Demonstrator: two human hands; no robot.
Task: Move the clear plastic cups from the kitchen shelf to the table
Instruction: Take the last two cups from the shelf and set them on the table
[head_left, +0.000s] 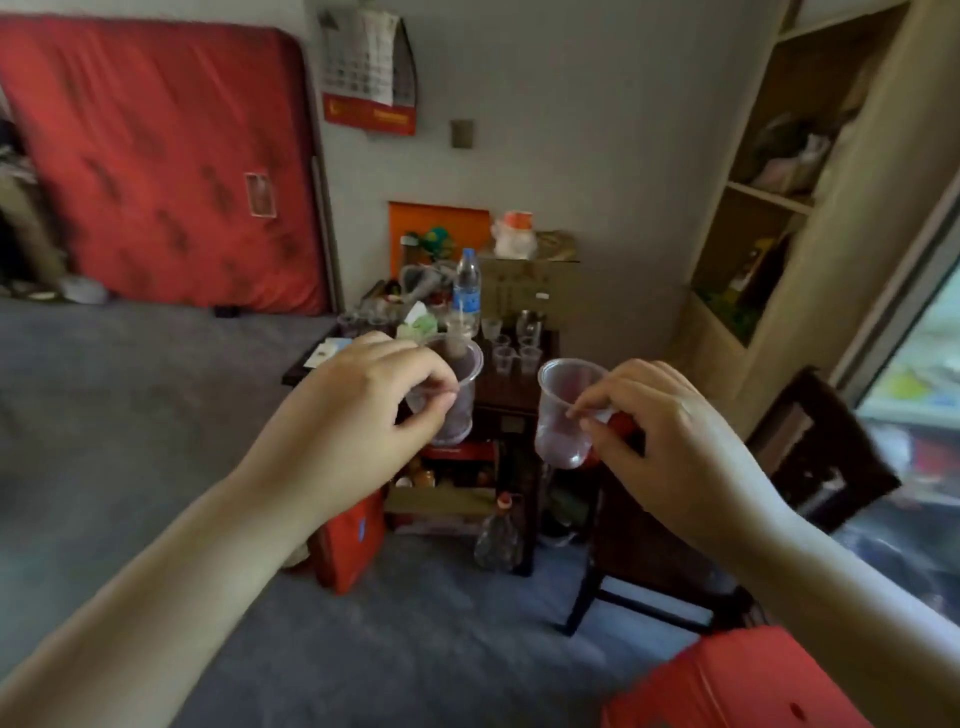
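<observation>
- Left hand (363, 410) pinches one clear plastic cup (453, 395) by its rim, at ten o'clock.
- Right hand (660, 431) pinches another clear cup (558, 415), at two o'clock.
- More small cups (514, 353) stand on the dark tabletop (511, 395) beyond, at twelve.

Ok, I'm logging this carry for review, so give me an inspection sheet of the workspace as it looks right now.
Surface: dark wooden table ahead, crowded, with little bare top showing.
Job's things: several clear plastic cups already stand on the table; left cup and right cup are each held in the air.
Clutter: water bottle, cardboard box, bottles and a red bag under the table.
Grippers: left hand pinches its cup's rim; right hand does likewise.
Cables: nothing seen.
Surroundings: red mattress against the wall, calendar, shelf unit, dark chair, red stool.
</observation>
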